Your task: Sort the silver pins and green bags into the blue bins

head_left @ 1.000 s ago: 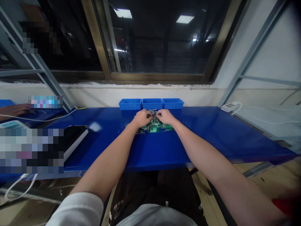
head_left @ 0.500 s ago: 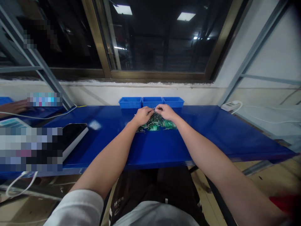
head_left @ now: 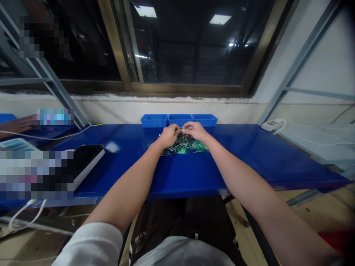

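Observation:
A pile of small metal pins and green pieces lies on the blue table. Above the pile's far edge, my left hand is closed, its fingertips pinched near a small piece too tiny to identify. My right hand is also closed, thumb and fingers together at the same spot. The fingertips of both hands nearly meet. Three blue bins stand in a row just behind the hands.
A dark-topped white device sits at the left of the table. A white power strip lies at the back right corner. Another person's hand is at the far left. Metal posts rise at both sides.
Both hands stay over the pile with the fingertips together. The fingers have shifted slightly, and a small piece shows a little more between them.

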Demonstrator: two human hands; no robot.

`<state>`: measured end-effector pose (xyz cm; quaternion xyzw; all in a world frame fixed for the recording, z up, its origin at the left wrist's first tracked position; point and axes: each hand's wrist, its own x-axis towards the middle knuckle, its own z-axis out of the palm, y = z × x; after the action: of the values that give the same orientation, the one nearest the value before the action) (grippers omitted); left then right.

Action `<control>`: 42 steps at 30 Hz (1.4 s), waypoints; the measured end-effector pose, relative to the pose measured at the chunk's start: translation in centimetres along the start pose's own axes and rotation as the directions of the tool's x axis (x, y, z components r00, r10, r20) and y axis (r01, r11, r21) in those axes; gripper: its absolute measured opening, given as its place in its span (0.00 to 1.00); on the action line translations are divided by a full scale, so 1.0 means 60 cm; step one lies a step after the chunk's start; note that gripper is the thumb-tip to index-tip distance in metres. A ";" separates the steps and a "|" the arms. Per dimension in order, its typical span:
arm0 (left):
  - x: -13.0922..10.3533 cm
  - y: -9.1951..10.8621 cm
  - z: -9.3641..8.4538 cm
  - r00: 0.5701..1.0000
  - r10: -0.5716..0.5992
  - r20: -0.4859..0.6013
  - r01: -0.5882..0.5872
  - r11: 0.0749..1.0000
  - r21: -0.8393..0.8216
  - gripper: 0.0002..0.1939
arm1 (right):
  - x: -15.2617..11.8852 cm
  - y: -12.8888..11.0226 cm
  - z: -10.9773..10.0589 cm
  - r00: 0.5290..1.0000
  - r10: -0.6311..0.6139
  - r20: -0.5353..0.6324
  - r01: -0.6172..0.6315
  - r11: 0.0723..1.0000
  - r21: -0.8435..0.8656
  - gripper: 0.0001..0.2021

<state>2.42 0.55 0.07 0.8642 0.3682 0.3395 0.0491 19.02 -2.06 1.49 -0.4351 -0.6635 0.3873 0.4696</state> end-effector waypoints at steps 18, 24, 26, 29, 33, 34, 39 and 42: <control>-0.003 0.000 -0.005 0.999 -0.015 -0.042 0.016 1.000 0.023 0.12 | 0.007 0.022 -0.027 0.998 0.020 -0.051 -0.019 0.999 0.038 0.11; -0.006 -0.012 -0.007 0.996 -0.078 -0.035 0.081 0.990 0.111 0.11 | 0.018 0.042 -0.053 0.977 -0.041 -0.208 0.009 0.989 -0.150 0.09; -0.007 -0.013 -0.007 0.997 -0.075 -0.026 0.078 0.989 0.126 0.11 | 0.019 0.045 -0.059 0.978 -0.024 -0.209 -0.010 0.987 -0.159 0.09; -0.007 -0.013 -0.006 0.997 -0.074 -0.011 0.074 0.988 0.134 0.10 | 0.017 0.042 -0.066 0.982 0.058 -0.181 -0.080 0.990 -0.116 0.11; -0.007 -0.011 -0.007 0.997 -0.082 0.008 0.081 0.988 0.133 0.10 | 0.014 0.037 -0.073 0.971 0.197 -0.135 -0.202 0.979 -0.024 0.14; -0.007 -0.011 -0.007 0.997 -0.082 0.011 0.080 0.988 0.135 0.10 | 0.015 0.038 -0.074 0.969 0.203 -0.141 -0.207 0.978 -0.012 0.14; -0.006 -0.013 -0.006 0.996 -0.081 0.022 0.077 0.985 0.152 0.09 | 0.031 0.052 -0.083 0.946 0.145 -0.291 -0.154 0.988 -0.009 0.12; -0.006 -0.014 -0.004 0.997 -0.080 0.024 0.075 0.986 0.151 0.09 | 0.041 0.060 -0.092 0.917 0.085 -0.389 -0.110 0.993 -0.042 0.13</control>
<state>1.55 0.86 -0.21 0.8554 0.4252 0.2957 0.0024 24.63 1.96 0.28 -0.5499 -0.5474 0.2958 0.5572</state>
